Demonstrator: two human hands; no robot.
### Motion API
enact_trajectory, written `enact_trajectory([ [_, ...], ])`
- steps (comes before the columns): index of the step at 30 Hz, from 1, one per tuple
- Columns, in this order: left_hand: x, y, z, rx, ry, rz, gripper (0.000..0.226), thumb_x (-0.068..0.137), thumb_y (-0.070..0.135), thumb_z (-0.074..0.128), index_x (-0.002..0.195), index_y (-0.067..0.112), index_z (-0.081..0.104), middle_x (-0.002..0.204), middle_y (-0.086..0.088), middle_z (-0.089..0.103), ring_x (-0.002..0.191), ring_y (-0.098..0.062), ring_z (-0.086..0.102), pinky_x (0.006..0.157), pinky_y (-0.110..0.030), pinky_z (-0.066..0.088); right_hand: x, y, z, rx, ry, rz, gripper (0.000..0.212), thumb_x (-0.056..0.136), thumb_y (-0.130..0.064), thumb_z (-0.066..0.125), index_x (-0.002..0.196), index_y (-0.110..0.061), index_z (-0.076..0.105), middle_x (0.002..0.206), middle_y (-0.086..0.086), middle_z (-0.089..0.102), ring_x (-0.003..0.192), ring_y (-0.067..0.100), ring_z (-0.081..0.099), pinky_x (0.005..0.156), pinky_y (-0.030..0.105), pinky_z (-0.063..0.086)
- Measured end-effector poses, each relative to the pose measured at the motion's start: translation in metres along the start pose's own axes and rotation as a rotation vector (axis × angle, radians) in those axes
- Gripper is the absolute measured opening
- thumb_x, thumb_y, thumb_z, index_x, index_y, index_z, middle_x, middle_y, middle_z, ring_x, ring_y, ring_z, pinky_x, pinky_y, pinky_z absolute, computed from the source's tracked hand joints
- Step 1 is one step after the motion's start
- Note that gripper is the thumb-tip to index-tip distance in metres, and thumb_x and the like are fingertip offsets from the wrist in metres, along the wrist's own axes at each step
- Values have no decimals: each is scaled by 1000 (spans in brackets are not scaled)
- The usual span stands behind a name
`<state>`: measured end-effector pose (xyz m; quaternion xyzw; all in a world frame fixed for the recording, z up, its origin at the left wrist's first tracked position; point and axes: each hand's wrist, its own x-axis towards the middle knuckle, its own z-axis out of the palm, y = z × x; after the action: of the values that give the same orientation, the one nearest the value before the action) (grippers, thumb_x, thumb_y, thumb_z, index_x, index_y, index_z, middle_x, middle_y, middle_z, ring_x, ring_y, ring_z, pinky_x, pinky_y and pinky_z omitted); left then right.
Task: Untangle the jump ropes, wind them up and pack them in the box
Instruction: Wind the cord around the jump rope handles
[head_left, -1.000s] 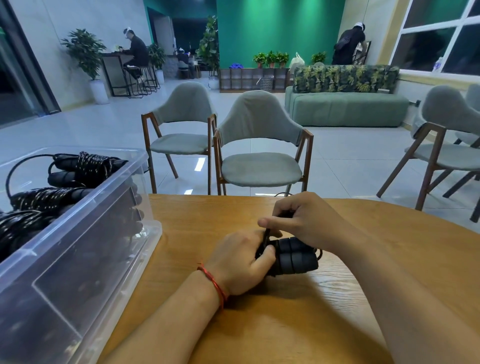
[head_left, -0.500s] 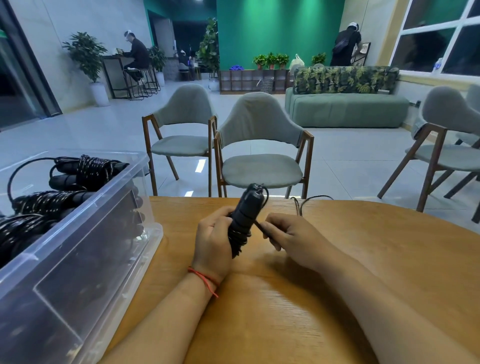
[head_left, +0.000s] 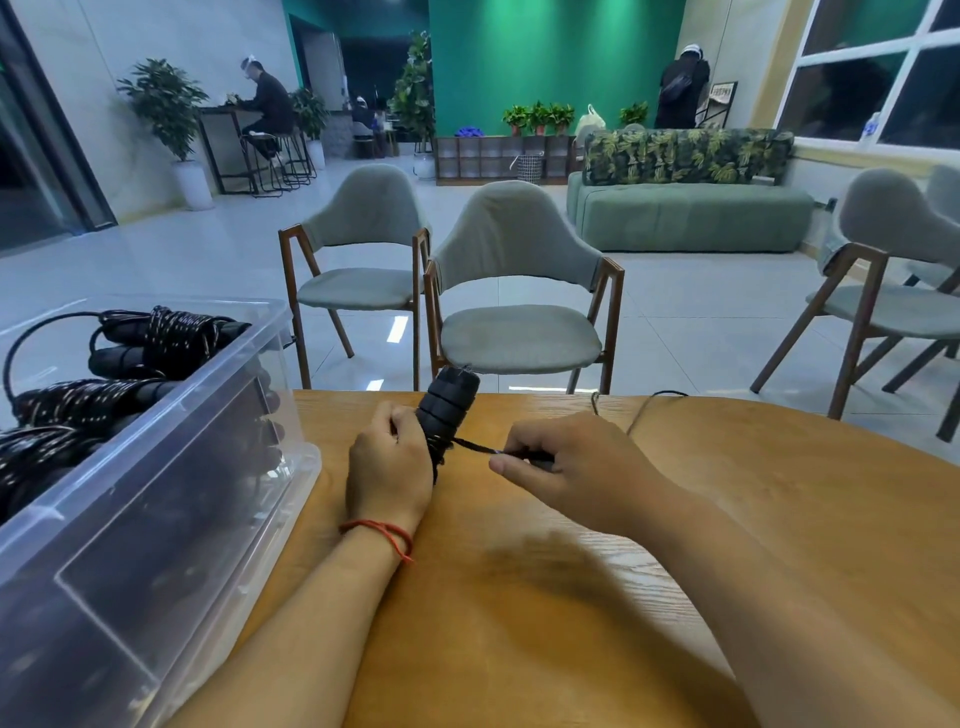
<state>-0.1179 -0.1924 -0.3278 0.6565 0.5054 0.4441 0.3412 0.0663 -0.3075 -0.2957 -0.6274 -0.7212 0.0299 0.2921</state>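
Observation:
My left hand (head_left: 388, 462) grips the black jump rope handles (head_left: 448, 405), held upright above the wooden table (head_left: 545, 597). A taut stretch of black rope (head_left: 475, 446) runs from the handles to my right hand (head_left: 566, 467), which pinches it between thumb and fingers. More of the rope (head_left: 641, 402) trails over the table's far edge. On the left stands a clear plastic box (head_left: 156, 467) with several wound black ropes (head_left: 171, 338) inside.
Two grey chairs (head_left: 519, 291) stand just beyond the table's far edge, and another chair (head_left: 883, 270) is at the right. A green sofa (head_left: 691, 208) and people are far back in the room.
The handles went from lying flat under both hands to upright in my left hand. My right hand has drawn away to the right, pulling the rope taut.

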Motion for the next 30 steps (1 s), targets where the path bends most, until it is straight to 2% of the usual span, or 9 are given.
enact_trajectory([
  [3,1,-4,-3,269,-110,124,44,112,53,27,97,28,60,81,4,65,73,-13,62,58,-28,41,3,-12,-13,56,75,-54,27,103,-51,63,85,-32,65,67,-10,58,68,14,55,58,36,44],
  [6,-9,-3,-2,258,-305,303,60,109,64,17,101,31,67,83,7,68,78,-5,64,65,-32,53,4,-15,-21,124,109,-43,19,104,-46,64,90,-34,69,72,-13,63,71,12,59,61,37,50],
  [9,-17,-1,1,228,-479,496,59,105,65,15,110,35,66,89,11,66,83,-3,63,68,-33,54,4,-7,-31,170,135,24,16,101,-49,66,91,-38,71,78,-15,68,78,11,64,68,41,57],
  [13,-26,10,3,282,-644,667,41,99,73,34,103,43,62,86,19,60,81,0,59,64,-18,41,3,4,-37,198,103,55,17,91,-55,77,85,-40,75,81,-14,71,79,12,66,71,41,57],
  [15,-33,17,5,399,-664,745,52,90,79,50,119,39,66,92,23,63,83,3,58,67,-7,39,1,7,-34,182,49,57,18,85,-58,81,79,-43,72,79,-15,70,77,10,65,69,33,55],
  [17,-38,19,9,453,-627,809,60,85,81,59,124,36,68,98,21,68,87,1,61,72,-7,44,0,10,-32,205,-6,93,21,83,-57,83,75,-42,72,75,-14,68,73,9,62,67,26,50],
  [21,-39,15,7,259,-655,743,59,92,72,58,137,35,53,104,15,68,90,-4,65,73,-18,53,-2,22,-38,325,-21,204,34,79,-61,83,72,-29,77,69,-2,66,65,13,57,63,31,46],
  [25,-41,15,6,-61,-700,556,36,101,41,57,133,34,44,101,2,72,88,-14,73,68,-29,62,-5,33,-34,456,-87,324,47,79,-59,86,65,-17,68,63,-3,54,62,10,48,64,32,40],
  [30,-44,19,10,-81,-792,426,67,88,75,58,141,38,42,116,1,69,102,-20,72,80,-46,65,-1,34,-27,695,-45,321,35,81,-34,90,66,-12,67,65,9,57,60,17,53,58,23,47],
])
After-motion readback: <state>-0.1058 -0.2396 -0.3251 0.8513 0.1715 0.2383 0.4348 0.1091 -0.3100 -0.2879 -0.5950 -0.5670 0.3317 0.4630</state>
